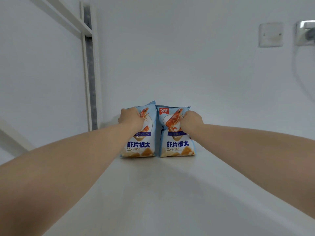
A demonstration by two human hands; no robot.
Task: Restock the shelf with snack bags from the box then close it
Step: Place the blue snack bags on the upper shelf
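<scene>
We're in a plain white indoor room fitted with shop-style racking. A white shelf (153, 193) runs flat toward a bare painted wall (170, 62). At the left a slotted metal upright (90, 74) rises beside a white crossbar (56, 13), the adjustable kind used for retail display. Two identical prawn-crisp packs, the left bag (141, 145) and the right bag (179, 147), stand side by side, labels out like stock. A blank wall plate (270, 34) and a chrome fitting (305, 31) sit upper right. Shop or stockroom, hard to call.
</scene>
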